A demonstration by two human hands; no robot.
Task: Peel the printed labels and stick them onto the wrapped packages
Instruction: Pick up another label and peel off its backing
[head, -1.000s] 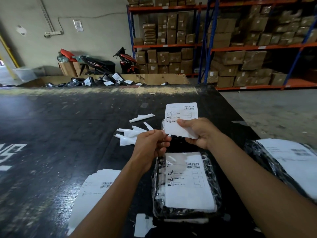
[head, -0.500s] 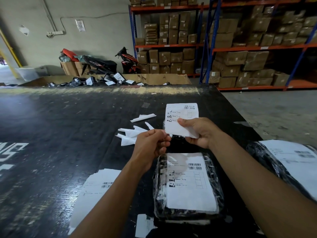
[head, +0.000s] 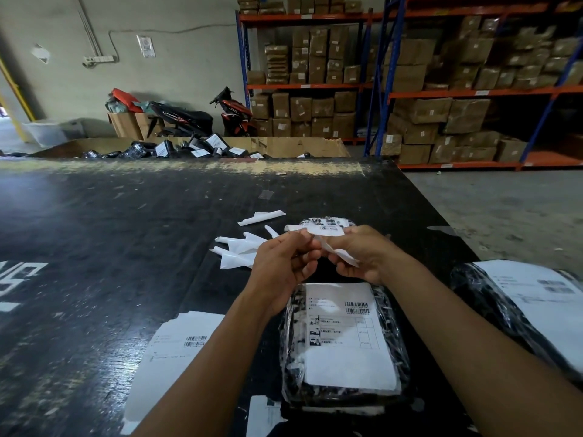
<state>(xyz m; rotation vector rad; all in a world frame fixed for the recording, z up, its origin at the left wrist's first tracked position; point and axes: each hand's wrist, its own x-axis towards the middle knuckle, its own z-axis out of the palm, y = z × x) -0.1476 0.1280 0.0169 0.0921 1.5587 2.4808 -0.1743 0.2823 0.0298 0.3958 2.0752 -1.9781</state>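
Both hands hold one printed label [head: 325, 231] above the black table [head: 126, 231]. My left hand [head: 284, 263] pinches its near edge. My right hand [head: 362, 253] grips the other side, and a strip of white backing [head: 340, 257] curls down between the fingers. The label lies almost flat, bent away from me. Just below the hands sits a wrapped black package [head: 344, 342] with a white label on top. A second small wrapped package [head: 328, 221] lies behind the hands, mostly hidden. Another labelled package [head: 520, 304] rests at the right edge.
A stack of printed labels [head: 170, 357] lies at the near left. Peeled backing scraps [head: 239, 247] are scattered left of the hands. A cardboard bin of wrapped packages [head: 195, 148] stands past the table's far edge. Shelves of boxes [head: 410, 89] fill the back right.
The label stood upright in my right hand; now it is folded down flat. My left hand has moved in and taken its edge, and backing is coming apart from it.
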